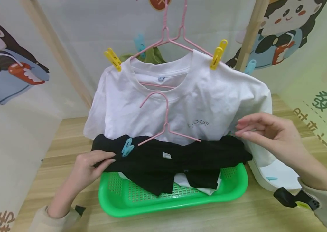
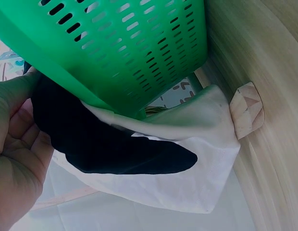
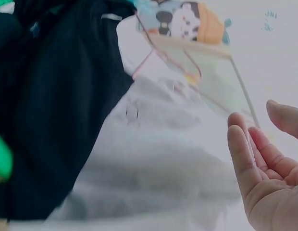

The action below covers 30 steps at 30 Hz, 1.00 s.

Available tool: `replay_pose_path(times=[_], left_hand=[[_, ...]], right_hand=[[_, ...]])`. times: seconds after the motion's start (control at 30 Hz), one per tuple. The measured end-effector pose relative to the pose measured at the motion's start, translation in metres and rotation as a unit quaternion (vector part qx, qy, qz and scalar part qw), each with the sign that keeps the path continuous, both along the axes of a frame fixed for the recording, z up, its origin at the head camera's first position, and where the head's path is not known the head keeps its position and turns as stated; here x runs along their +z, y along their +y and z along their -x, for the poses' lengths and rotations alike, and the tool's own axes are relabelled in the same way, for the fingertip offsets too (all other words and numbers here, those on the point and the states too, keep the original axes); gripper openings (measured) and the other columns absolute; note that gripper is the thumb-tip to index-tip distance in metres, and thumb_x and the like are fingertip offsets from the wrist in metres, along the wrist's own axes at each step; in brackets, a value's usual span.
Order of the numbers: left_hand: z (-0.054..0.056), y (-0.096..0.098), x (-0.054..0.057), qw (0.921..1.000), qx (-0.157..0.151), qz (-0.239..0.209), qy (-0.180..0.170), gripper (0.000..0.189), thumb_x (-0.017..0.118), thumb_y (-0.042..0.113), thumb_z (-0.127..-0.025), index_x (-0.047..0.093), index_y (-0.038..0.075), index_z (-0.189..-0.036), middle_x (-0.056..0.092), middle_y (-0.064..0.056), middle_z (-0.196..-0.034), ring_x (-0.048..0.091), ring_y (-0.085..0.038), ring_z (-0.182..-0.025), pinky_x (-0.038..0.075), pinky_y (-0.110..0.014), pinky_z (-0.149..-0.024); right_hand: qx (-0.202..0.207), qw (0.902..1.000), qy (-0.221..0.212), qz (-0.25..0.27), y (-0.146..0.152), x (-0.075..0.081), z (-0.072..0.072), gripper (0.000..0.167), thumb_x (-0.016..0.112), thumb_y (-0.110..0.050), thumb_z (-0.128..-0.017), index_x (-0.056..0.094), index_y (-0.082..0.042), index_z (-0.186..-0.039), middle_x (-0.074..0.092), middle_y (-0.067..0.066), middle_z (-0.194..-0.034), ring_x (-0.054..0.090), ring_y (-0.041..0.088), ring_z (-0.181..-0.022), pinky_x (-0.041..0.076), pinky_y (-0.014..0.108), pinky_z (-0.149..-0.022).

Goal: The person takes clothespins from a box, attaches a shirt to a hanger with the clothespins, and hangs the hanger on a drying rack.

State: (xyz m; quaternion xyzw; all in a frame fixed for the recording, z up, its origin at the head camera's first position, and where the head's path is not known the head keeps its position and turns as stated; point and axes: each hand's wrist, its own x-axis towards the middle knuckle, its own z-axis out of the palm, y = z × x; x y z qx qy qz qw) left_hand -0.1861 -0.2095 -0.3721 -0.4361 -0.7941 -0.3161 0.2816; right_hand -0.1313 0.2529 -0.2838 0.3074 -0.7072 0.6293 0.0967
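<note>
A black garment [image 1: 149,158] with a small white label spreads across the top of a green basket [image 1: 169,207]. Its left end is pinched between thumb and fingers of my left hand [image 1: 89,162]. In the left wrist view, the cloth [image 2: 105,139] hangs from that hand beside the basket. A pink hanger [image 1: 167,129] rises from the garment, its lower part hidden. One light-blue clothespin [image 1: 127,147] is at the garment's left side. Just above the right end hovers my right hand [image 1: 273,135], fingers loosely bent, nothing between them; the right wrist view shows fingers and thumb apart.
Behind hangs a white T-shirt [image 1: 157,112] on a pink hanger, with yellow clothespins [image 1: 113,59] at its shoulders. At right stands a white tray [image 1: 285,175] containing a blue clothespin [image 1: 271,178]. Something white lies in the basket under the black garment. Wooden posts [image 1: 247,42] stand behind.
</note>
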Motion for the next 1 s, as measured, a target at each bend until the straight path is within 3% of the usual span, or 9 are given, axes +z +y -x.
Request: replay_pose_path(times=[0.1,0.2,0.4,0.5,0.6,0.77,0.87,1.0], left_hand=[[0.000,0.000,-0.001,1.0000,0.001,0.003,-0.005,0.039,0.056,0.034,-0.093,0.072,0.001,-0.082,0.069,-0.007,-0.074,0.065,-0.016,-0.063,0.050,-0.017,-0.060],[-0.001,-0.001,0.000,1.0000,0.003,0.002,-0.006,0.039,0.056,0.034,-0.093,0.072,0.001,-0.082,0.069,-0.008,-0.073,0.064,-0.016,-0.062,0.050,-0.017,-0.059],[-0.002,0.000,0.002,0.9999,-0.006,-0.010,0.010,0.036,0.057,0.031,-0.093,0.072,0.001,-0.082,0.069,-0.008,-0.072,0.064,-0.015,-0.061,0.050,-0.017,-0.058],[-0.002,0.000,0.002,0.9998,-0.009,-0.012,0.008,0.035,0.057,0.031,-0.093,0.072,0.001,-0.082,0.069,-0.008,-0.073,0.064,-0.015,-0.061,0.050,-0.017,-0.058],[-0.001,-0.001,0.002,0.9998,-0.010,-0.015,0.009,0.035,0.058,0.031,-0.093,0.072,0.001,-0.082,0.069,-0.009,-0.073,0.064,-0.015,-0.061,0.050,-0.015,-0.060],[-0.002,0.000,0.002,0.9998,-0.010,-0.016,0.011,0.035,0.057,0.031,-0.093,0.072,0.001,-0.082,0.069,-0.009,-0.073,0.064,-0.015,-0.062,0.049,-0.014,-0.061],[-0.003,0.001,0.001,0.9998,-0.010,-0.016,0.013,0.035,0.057,0.030,-0.093,0.072,0.001,-0.082,0.069,-0.008,-0.073,0.064,-0.015,-0.062,0.049,-0.013,-0.062],[-0.002,0.002,0.000,0.9998,-0.008,-0.014,0.012,0.035,0.057,0.031,-0.093,0.072,0.001,-0.082,0.069,-0.008,-0.073,0.064,-0.015,-0.062,0.050,-0.014,-0.063]], right_hand=[[-0.025,0.9995,-0.008,0.015,0.018,-0.008,-0.008,0.026,0.053,0.024,-0.081,0.060,0.013,-0.103,0.069,0.010,-0.096,0.068,0.014,-0.086,0.052,0.018,-0.075],[-0.077,0.9963,-0.037,0.008,0.036,-0.017,-0.016,0.023,0.054,0.023,-0.081,0.060,0.013,-0.100,0.070,0.009,-0.093,0.068,0.013,-0.082,0.052,0.017,-0.073],[-0.177,0.9793,-0.094,-0.030,0.073,-0.043,-0.027,0.018,0.057,0.019,-0.082,0.063,0.008,-0.096,0.071,0.004,-0.085,0.068,0.010,-0.075,0.053,0.017,-0.067],[-0.217,0.9630,-0.114,-0.113,0.090,-0.057,-0.030,0.018,0.062,0.013,-0.082,0.065,0.001,-0.095,0.070,-0.003,-0.082,0.067,0.006,-0.072,0.051,0.015,-0.064],[-0.241,0.9384,-0.121,-0.216,0.101,-0.073,-0.031,0.013,0.068,0.005,-0.082,0.066,-0.002,-0.093,0.068,-0.008,-0.078,0.064,0.001,-0.069,0.047,0.012,-0.061],[-0.245,0.9043,-0.044,-0.347,0.110,-0.100,-0.028,0.016,0.075,0.005,-0.072,0.065,-0.002,-0.082,0.063,-0.014,-0.070,0.056,-0.006,-0.063,0.045,0.011,-0.054],[-0.211,0.8980,-0.010,-0.386,0.114,-0.112,-0.026,0.021,0.077,0.007,-0.067,0.064,-0.004,-0.079,0.059,-0.019,-0.071,0.053,-0.007,-0.063,0.046,0.013,-0.053],[-0.148,0.8919,-0.006,-0.427,0.117,-0.123,-0.025,0.023,0.080,-0.001,-0.065,0.063,-0.007,-0.080,0.056,-0.021,-0.071,0.051,-0.008,-0.063,0.044,0.020,-0.053]])
